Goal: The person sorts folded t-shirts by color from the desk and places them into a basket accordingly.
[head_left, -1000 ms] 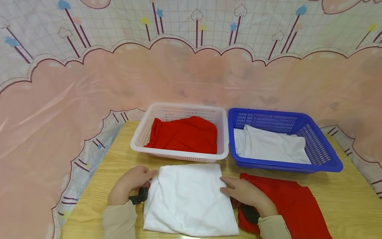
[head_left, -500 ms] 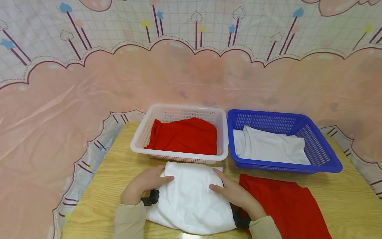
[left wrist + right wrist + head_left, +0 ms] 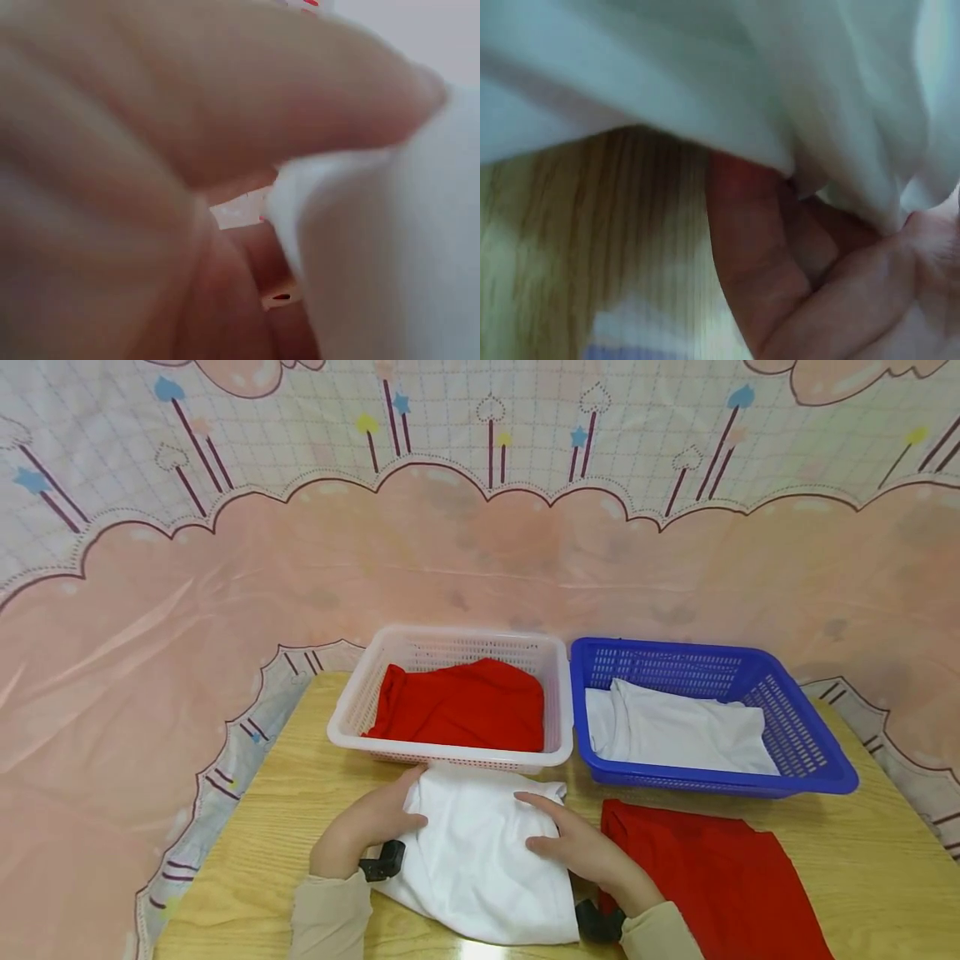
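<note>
A folded white cloth (image 3: pixel 480 860), perhaps a garment, is held between the two hands in front of the white basket. At its left side the left hand (image 3: pixel 372 818) grips it, thumb on top; in the left wrist view the thumb (image 3: pixel 322 90) presses on the cloth and other fingers show beyond it. The right hand (image 3: pixel 581 843) holds the right side. In the right wrist view its fingers (image 3: pixel 746 225) curl under the hanging folds, with wooden tabletop below. The cloth's near edge looks slightly lifted. Fingers under the cloth are hidden in the head view.
A white basket (image 3: pixel 450 748) containing a red cloth (image 3: pixel 465 706) stands behind the hands. To its right is a blue basket (image 3: pixel 720 781) with white cloths (image 3: pixel 682 727). A folded red cloth (image 3: pixel 720 868) lies on the wooden table (image 3: pixel 247 860), close to the right forearm.
Both hands have moved inward from the cloth's side edges and taken hold of it. The white cloth has bunched narrower, and its lower left part has shifted right.
</note>
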`<state>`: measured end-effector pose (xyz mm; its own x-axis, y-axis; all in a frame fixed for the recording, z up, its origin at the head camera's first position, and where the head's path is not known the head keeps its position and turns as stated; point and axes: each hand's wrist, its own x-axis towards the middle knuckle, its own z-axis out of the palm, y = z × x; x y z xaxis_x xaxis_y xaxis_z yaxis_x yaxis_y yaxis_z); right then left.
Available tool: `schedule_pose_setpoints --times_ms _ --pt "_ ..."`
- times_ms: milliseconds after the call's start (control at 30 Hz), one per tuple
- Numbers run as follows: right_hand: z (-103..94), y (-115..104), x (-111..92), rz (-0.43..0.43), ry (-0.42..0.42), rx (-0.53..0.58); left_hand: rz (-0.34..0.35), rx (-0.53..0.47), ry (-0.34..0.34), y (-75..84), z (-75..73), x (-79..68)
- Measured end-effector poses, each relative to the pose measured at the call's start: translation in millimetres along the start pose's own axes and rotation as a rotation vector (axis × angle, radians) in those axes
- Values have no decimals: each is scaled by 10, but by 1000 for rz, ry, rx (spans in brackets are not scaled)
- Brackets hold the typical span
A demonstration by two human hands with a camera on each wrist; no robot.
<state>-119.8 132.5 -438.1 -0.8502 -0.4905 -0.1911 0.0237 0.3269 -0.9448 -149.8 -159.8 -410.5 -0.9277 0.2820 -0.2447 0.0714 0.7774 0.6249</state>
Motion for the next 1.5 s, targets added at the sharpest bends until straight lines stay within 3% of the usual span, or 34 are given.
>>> schedule_pose_setpoints --times_ms 200,500,867,1200,1500 --pt "-26 -52 -32 3 -11 -63 7 90 64 4 -1 19" --pt "-184 -142 -129 -15 2 -207 53 111 68 100 21 48" --pt "-395 -345 -311 -18 17 -265 152 159 41 288 53 17" --pt "-548 -490 -489 38 42 -270 149 188 69 489 11 -76" --pt "-617 -576 -618 -18 41 -253 206 216 109 559 28 -109"
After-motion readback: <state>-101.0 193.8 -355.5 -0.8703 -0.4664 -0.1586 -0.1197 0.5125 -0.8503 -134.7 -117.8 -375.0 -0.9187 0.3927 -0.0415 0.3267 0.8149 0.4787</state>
